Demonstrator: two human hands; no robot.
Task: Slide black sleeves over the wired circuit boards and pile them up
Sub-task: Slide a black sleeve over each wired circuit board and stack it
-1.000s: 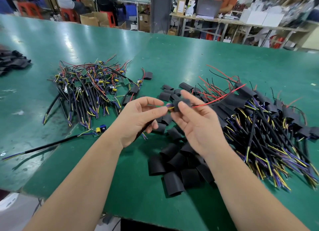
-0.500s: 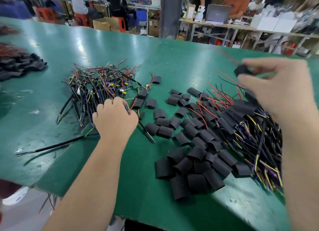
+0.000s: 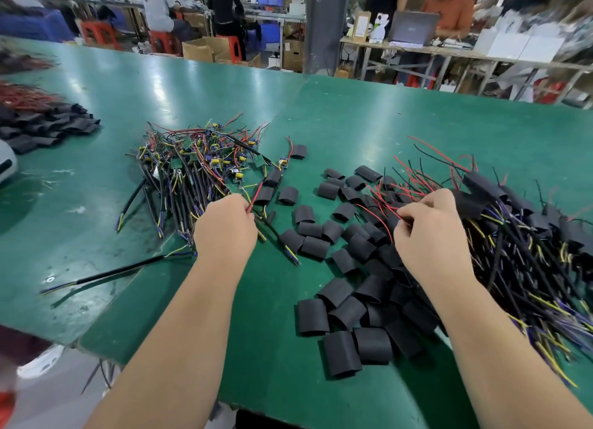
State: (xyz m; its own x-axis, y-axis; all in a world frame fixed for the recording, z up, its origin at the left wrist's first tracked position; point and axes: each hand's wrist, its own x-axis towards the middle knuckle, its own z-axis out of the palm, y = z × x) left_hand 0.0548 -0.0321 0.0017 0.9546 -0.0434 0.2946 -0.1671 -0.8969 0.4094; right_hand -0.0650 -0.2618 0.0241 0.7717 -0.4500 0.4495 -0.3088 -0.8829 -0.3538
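Now the left hand pinches a red wire at the near edge of the unsleeved boards. The right hand has its fingers curled on wires of the sleeved pile, and the loose sleeves lie between them.

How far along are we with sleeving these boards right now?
Done: a big heap of sleeved boards lies on the right. In hand: the left hand grips a red wire at the bare-board pile; the right hand sits curled at the sleeved heap, grip unclear. Left: that sizeable bare pile, with plenty of loose sleeves waiting.
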